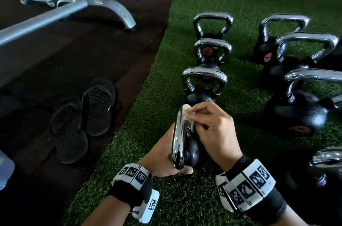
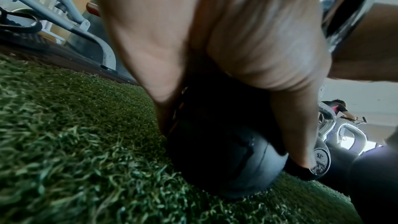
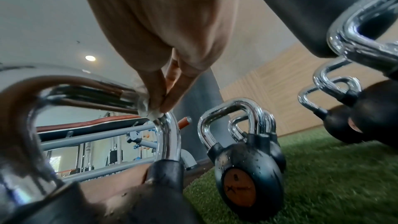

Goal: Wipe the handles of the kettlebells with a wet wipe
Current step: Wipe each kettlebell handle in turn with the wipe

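The nearest kettlebell (image 1: 192, 153) is tilted on the green turf, a black ball with a chrome handle (image 1: 178, 138). My left hand (image 1: 164, 157) grips the ball from the left; in the left wrist view the palm (image 2: 193, 40) and thumb wrap the black ball (image 2: 226, 151). My right hand (image 1: 199, 114) pinches a white wet wipe (image 1: 186, 107) against the far end of the handle. In the right wrist view my fingertips (image 3: 159, 101) press the wipe (image 3: 150, 113) onto the bend where the handle (image 3: 86, 88) turns down.
Several more kettlebells stand in two rows on the turf (image 1: 157, 87), the closest just beyond my hands (image 1: 203, 85), others to the right (image 1: 299, 111). Black sandals (image 1: 83, 118) lie on the dark rubber floor at the left. A grey bench frame (image 1: 74, 7) stands at the back left.
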Demonstrator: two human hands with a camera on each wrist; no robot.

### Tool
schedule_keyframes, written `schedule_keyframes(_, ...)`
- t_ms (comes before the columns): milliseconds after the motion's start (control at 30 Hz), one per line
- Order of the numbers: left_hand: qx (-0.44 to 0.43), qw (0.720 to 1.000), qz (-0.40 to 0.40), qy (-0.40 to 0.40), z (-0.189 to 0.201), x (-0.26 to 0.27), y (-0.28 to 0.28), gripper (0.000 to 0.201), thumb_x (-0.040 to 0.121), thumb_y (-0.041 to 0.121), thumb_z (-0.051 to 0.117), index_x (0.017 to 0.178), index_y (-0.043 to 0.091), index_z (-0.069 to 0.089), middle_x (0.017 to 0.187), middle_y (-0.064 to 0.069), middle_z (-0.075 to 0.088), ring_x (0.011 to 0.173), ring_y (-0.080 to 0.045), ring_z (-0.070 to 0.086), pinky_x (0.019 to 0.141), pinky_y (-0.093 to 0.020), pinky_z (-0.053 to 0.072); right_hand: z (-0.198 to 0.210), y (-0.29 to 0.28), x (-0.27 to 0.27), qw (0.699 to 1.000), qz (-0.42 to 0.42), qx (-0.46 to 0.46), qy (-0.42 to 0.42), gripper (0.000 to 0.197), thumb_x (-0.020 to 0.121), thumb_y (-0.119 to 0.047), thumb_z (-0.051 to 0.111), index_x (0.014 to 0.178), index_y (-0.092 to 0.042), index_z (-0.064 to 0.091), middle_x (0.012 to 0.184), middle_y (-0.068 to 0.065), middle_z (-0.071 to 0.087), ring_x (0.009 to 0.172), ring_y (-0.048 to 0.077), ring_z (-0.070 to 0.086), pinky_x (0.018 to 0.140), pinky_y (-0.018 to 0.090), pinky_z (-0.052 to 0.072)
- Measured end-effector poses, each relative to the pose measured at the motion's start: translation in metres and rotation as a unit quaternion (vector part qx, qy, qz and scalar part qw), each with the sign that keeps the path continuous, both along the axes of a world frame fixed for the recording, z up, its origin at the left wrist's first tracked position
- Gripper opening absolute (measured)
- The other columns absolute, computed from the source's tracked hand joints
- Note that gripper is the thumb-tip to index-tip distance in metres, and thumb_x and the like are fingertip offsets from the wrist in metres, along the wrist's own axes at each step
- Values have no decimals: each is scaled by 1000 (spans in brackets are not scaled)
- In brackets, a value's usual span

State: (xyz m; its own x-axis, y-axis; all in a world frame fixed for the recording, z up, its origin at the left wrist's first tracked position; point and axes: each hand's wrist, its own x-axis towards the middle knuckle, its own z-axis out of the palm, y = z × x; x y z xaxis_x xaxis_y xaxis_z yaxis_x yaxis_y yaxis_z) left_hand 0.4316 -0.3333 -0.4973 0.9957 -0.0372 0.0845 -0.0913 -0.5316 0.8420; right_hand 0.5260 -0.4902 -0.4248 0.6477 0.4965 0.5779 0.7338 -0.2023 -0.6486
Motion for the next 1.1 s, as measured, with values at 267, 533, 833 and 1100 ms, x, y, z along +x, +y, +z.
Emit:
schedule_keyframes(267, -19, 999, 13, 36, -6, 5, 5, 126, 61, 45, 96, 159, 23, 20, 155, 10, 42, 146, -8, 41, 118, -45, 40, 18, -8, 0, 999, 43, -26, 19, 34, 75, 15, 75, 96, -11, 82, 96, -2, 73, 91, 2, 69, 87, 11, 51)
schedule_keyframes(533, -30, 999, -11, 16, -15, 10, 8, 127, 61, 23, 99, 158, 9, 20, 155, 15, 40, 148, -8, 38, 119, -22, 34, 23, -26, -4, 977, 100, -20, 185, 18, 71, -2, 87, 82, -14, 81, 81, -5, 75, 75, 11, 72, 72, 32, 58)
schedule_keyframes(833, -39, 997, 2, 70, -13, 9, 13, 87, 63, 35, 97, 133, 15, 50, 112, 19, 56, 110, -7, 62, 92, -21, 49, 12, -33, -29, 964, 122, 1, 238, 24, 68, -2, 88, 80, -20, 79, 84, -6, 77, 79, 12, 74, 72, 28, 59)
schedule_keyframes(1100, -30, 998, 2, 55, 5, 5, 9, 60, 69, 28, 77, 122, 32, 50, 107, 11, 67, 106, 4, 63, 93, -20, 53, -31, -32, -54, 969, 57, -7, 239, 29, 68, 2, 86, 77, -25, 78, 81, -13, 75, 75, 9, 73, 66, 21, 57)
